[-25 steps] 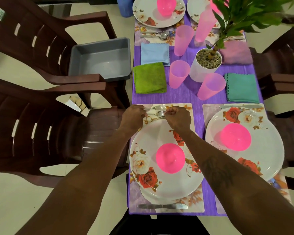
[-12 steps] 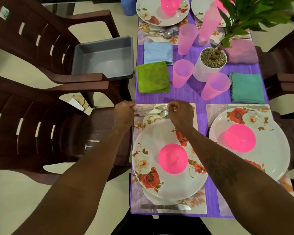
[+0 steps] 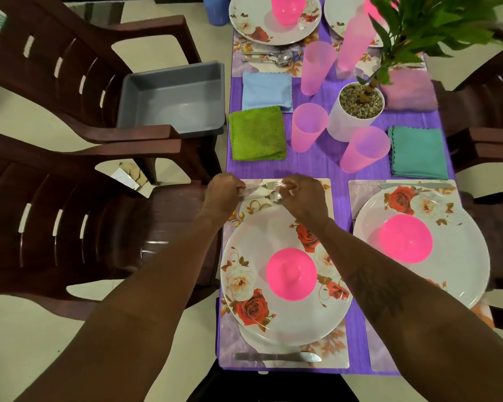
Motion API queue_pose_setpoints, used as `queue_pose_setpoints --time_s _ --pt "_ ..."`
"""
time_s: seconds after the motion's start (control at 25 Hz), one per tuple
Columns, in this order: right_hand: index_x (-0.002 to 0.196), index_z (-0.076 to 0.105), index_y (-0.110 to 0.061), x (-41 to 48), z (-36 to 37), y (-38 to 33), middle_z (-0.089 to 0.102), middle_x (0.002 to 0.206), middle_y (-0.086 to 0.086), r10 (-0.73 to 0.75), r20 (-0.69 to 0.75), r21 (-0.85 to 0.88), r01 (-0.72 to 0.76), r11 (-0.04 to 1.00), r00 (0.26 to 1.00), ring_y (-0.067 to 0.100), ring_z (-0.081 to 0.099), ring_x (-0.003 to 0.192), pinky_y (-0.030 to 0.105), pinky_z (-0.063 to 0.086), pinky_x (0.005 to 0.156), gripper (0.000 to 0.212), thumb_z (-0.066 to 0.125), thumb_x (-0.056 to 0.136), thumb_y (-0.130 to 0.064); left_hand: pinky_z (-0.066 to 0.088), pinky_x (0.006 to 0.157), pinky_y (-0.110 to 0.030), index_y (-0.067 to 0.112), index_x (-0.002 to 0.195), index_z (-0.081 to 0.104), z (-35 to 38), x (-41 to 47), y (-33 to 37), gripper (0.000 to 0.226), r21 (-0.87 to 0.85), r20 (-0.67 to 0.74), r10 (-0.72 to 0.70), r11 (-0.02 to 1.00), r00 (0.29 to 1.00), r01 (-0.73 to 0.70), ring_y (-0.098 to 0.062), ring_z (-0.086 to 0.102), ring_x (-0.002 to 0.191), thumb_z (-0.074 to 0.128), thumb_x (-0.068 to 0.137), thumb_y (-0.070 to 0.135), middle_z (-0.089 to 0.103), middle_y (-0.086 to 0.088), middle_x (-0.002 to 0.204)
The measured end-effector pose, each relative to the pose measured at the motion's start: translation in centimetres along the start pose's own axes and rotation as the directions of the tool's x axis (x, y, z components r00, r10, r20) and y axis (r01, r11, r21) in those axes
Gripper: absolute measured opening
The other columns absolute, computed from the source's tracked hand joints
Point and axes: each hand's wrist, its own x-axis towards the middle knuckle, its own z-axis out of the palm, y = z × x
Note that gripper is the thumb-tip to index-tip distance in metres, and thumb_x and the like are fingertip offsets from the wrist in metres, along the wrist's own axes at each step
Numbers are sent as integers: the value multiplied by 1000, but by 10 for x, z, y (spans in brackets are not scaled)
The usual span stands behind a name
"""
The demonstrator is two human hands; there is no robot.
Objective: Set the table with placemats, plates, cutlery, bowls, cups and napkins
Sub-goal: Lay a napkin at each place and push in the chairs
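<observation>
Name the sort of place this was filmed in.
Probably a home dining area: a table under a purple cloth laid with floral plates, brown armchairs beside it, a potted plant as centrepiece.

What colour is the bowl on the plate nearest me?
Bright pink. The bowl shows clearest in the head view.
</observation>
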Motion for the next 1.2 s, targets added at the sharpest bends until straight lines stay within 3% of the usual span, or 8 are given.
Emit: queue_pose_setpoints --time_s 0.2,0.36,0.52,0.76,0.88,1.04,1.12,1.2 --pt "87 76 -21 -8 4 7 72 72 -6 103 20 19 -104 994 994 13 67 72 29 51 70 19 76 85 -41 57 65 -42 7 83 82 2 1 5 18 -1 -4 16 1000 1000 -16 -32 65 70 65 83 16 73 -15 80" --pt "88 78 -18 -10 2 10 75 76 -4 101 -4 34 -101 994 995 15 68 73 30 55 75 8 75 86 -26 54 62 -38 7 82 82 3 0 5 8 -31 -30 26 999 999 -27 -31 64 67 75 79 10 72 -13 76" --pt "91 80 -16 -11 0 11 77 78 -2 85 8 44 -85 995 996 15 69 73 29 55 77 10 75 87 -23 58 66 -38 7 90 83 8 2 3 15 -35 -20 50 998 999 -51 -29 68 70 81 77 2 76 -13 81" --pt "88 80 -15 -13 4 15 76 76 -3 87 -25 98 -84 992 996 13 69 70 27 54 74 8 78 85 -23 53 66 -33 5 94 82 4 -2 6 16 -99 -57 75 992 996 -80 -30 69 70 83 78 9 75 -14 82" --pt "88 80 -15 -14 3 14 77 77 -2 98 -42 99 -94 991 994 12 69 70 21 47 69 11 75 88 -25 51 74 -30 -2 99 79 -9 -12 14 31 -250 -137 -34 968 990 -1 -24 66 77 72 84 25 75 -18 91" --pt "80 74 -14 -11 -6 10 73 70 0 72 -252 48 -62 997 965 16 64 64 24 35 61 17 67 91 -24 44 74 -27 -1 99 80 -19 -14 -5 21 -172 -154 -158 976 975 131 -34 70 83 62 88 -3 76 -20 95" --pt "89 74 -17 -3 -11 4 74 74 -2 46 -300 76 -24 997 953 19 68 69 29 45 65 16 67 92 -30 45 72 -27 2 100 80 -22 -10 -13 21 -140 -129 -151 981 980 133 -32 71 83 63 90 -4 76 -18 95" --pt "114 73 -21 7 -18 -8 75 81 -2 45 -331 95 -14 995 943 22 70 78 34 53 72 26 66 93 -35 47 78 -26 4 106 80 -28 -4 -9 19 -170 -67 -194 969 979 181 -30 71 91 67 91 2 76 -16 103"
